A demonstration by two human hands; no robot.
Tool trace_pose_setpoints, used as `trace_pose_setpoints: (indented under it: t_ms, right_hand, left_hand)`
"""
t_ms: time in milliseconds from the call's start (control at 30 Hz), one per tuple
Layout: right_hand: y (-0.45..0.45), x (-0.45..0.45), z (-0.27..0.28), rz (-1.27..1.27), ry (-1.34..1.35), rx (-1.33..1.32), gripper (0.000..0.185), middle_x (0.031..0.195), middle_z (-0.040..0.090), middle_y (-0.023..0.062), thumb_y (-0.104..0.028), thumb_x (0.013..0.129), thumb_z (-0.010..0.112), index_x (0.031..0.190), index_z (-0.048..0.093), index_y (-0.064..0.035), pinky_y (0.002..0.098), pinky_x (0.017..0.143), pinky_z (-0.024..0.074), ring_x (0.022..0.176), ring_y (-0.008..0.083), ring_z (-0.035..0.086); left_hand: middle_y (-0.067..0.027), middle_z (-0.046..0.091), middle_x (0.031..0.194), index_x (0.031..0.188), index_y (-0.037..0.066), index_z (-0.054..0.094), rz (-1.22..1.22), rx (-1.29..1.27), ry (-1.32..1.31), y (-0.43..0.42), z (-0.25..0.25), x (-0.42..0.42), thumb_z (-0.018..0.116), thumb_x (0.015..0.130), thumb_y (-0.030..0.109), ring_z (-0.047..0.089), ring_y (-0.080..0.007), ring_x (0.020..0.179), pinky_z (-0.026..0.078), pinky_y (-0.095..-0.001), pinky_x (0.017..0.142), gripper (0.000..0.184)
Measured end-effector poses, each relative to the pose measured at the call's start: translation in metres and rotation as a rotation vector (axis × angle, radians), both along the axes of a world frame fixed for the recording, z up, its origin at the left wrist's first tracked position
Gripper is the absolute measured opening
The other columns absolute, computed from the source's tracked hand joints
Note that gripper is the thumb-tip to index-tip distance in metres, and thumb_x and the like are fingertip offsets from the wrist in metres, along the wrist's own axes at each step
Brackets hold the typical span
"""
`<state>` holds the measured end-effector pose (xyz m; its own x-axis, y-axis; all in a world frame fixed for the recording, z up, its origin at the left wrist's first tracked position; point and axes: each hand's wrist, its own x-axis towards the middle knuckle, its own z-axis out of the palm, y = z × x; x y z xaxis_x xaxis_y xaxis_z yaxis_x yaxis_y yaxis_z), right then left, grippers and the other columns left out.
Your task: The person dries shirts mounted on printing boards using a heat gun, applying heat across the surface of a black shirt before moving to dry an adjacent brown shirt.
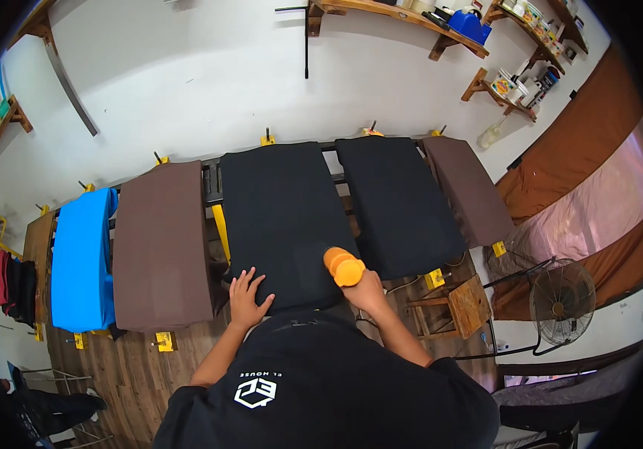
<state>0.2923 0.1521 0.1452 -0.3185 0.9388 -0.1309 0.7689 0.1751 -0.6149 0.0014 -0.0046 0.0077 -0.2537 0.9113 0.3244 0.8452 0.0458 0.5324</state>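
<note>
A black cloth [280, 217] is stretched over the board straight ahead. My left hand [249, 299] lies on its near left corner, fingers spread and holding nothing. Wrapped around the handle of an orange heat gun [345, 268], my right hand [366, 290] is over the near right part of the same cloth. The tool's dark front end is over the fabric; whether it touches cannot be made out. Another black cloth [403, 202] covers the board to the right, and a brown cloth [160, 247] the one to the left.
Further boards carry a blue cloth [82, 258] and a brown cloth [469, 191]. A wooden stool [469, 305] and a fan [561, 301] stand at right. Shelves [403, 13] hang on the wall. Another person [59, 411] is at lower left.
</note>
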Motion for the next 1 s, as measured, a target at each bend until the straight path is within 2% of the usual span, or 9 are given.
trace_pose_setpoints:
  t_ms: [167,233,333,433,533,767,900,933,1000]
  right_hand:
    - [-0.007,0.023,0.001,-0.062,0.000,0.021,0.042,0.106,0.079,0.0225,-0.026,0.085,0.086,0.116,0.074,0.0008,0.0471,0.089,0.0604,0.104,0.0411,0.076]
    - [-0.004,0.039,-0.023,-0.104,0.270,-0.185,0.041,0.106,0.078,0.0245,-0.028,0.084,0.085,0.115,0.076,-0.0018,0.0484,0.091,0.0598,0.107,0.0425,0.074]
    - [-0.019,0.029,-0.003,-0.076,0.064,-0.035,0.042,0.109,0.079,0.0200,-0.028,0.088,0.084,0.119,0.074,-0.0016,0.0449,0.093,0.0596,0.109,0.0384,0.076]
    - [-0.018,0.021,-0.022,-0.026,0.294,-0.216,0.048,0.112,0.079,0.0213,-0.031,0.085,0.087,0.120,0.074,-0.0002,0.0468,0.093,0.0599,0.110,0.0403,0.075]
    - [-0.028,-0.004,-0.010,0.080,0.167,-0.043,0.044,0.109,0.080,0.0198,-0.026,0.087,0.087,0.120,0.074,-0.0001,0.0423,0.091,0.0605,0.107,0.0366,0.077]
    - [-0.036,-0.025,0.016,0.227,0.287,-0.297,0.041,0.109,0.079,0.0207,-0.028,0.087,0.086,0.117,0.075,-0.0008,0.0450,0.092,0.0596,0.108,0.0400,0.075]
    - [-0.041,-0.011,0.015,0.166,0.310,-0.134,0.040,0.108,0.080,0.0186,-0.028,0.090,0.085,0.118,0.075,-0.0011,0.0442,0.091,0.0600,0.105,0.0373,0.077]
    - [-0.030,-0.003,0.020,-0.002,0.223,-0.663,0.040,0.105,0.080,0.0185,-0.028,0.089,0.086,0.117,0.074,-0.0012,0.0452,0.088,0.0608,0.103,0.0382,0.077]
    - [-0.031,0.013,0.030,-0.030,0.188,-0.530,0.038,0.099,0.080,0.0173,-0.026,0.089,0.086,0.115,0.075,-0.0010,0.0449,0.083,0.0614,0.099,0.0377,0.078]
  left_hand:
    - [-0.0143,0.052,0.161,0.140,0.014,0.067,-0.001,-0.003,0.013,0.002,0.000,0.001,0.080,0.090,0.041,0.046,-0.0407,0.150,0.027,-0.0577,0.126,0.058]
    - [-0.0144,0.052,0.161,0.140,0.014,0.067,-0.003,-0.004,0.015,0.000,0.001,0.001,0.080,0.090,0.041,0.046,-0.0405,0.150,0.027,-0.0576,0.127,0.059]
    - [-0.0145,0.052,0.161,0.140,0.013,0.067,0.000,0.001,0.018,0.002,0.000,0.002,0.080,0.090,0.041,0.045,-0.0400,0.151,0.027,-0.0573,0.127,0.059]
    - [-0.0144,0.052,0.162,0.141,0.013,0.067,-0.005,0.004,0.017,0.001,-0.003,0.001,0.080,0.090,0.041,0.044,-0.0398,0.151,0.027,-0.0573,0.127,0.059]
    - [-0.0145,0.052,0.162,0.141,0.013,0.067,-0.004,0.001,0.018,0.000,-0.003,0.002,0.080,0.090,0.041,0.045,-0.0399,0.151,0.027,-0.0574,0.127,0.059]
    - [-0.0148,0.052,0.162,0.141,0.013,0.066,-0.009,-0.005,0.029,0.000,-0.002,0.001,0.080,0.090,0.041,0.045,-0.0406,0.151,0.027,-0.0577,0.126,0.059]
    - [-0.0147,0.052,0.162,0.142,0.013,0.066,-0.008,-0.001,0.021,0.001,-0.003,0.000,0.080,0.090,0.040,0.045,-0.0407,0.151,0.027,-0.0578,0.127,0.059]
    - [-0.0147,0.052,0.162,0.141,0.013,0.066,-0.007,0.001,0.018,0.001,-0.003,0.000,0.080,0.090,0.040,0.045,-0.0407,0.151,0.027,-0.0578,0.127,0.059]
    - [-0.0147,0.052,0.162,0.141,0.013,0.067,0.000,0.000,0.009,-0.001,-0.002,0.002,0.080,0.090,0.040,0.045,-0.0407,0.151,0.027,-0.0578,0.127,0.059]
